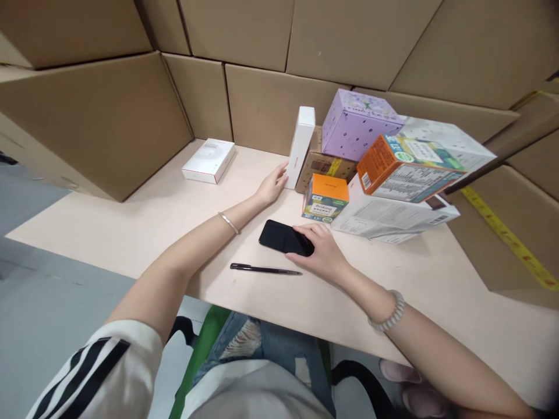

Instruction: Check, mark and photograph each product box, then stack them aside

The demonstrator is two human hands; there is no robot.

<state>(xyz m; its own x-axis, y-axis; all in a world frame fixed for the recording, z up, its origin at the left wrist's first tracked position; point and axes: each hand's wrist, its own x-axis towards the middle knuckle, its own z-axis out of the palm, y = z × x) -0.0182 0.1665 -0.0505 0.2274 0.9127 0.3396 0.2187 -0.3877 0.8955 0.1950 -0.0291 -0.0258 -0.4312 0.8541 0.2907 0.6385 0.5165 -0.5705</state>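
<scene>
My right hand [321, 250] grips the right end of a black smartphone [279, 237], which lies on the tabletop with its dark screen up. A black pen [265, 269] lies just in front of the phone. My left hand [271, 186] reaches to the foot of a tall, narrow white box [301, 145], its fingers stretched out against the box's left side. The white box stands upright, leaning slightly, beside a brown carton [318, 164]. Close behind the phone sits a small orange and green box [325, 199].
A flat white box [209, 160] lies at the back left. On the right, a purple box [360, 123], an orange box [408, 166] and white boxes [388, 218] are stacked together. Large cardboard boxes [262, 107] wall in the back and sides of the table [144, 221].
</scene>
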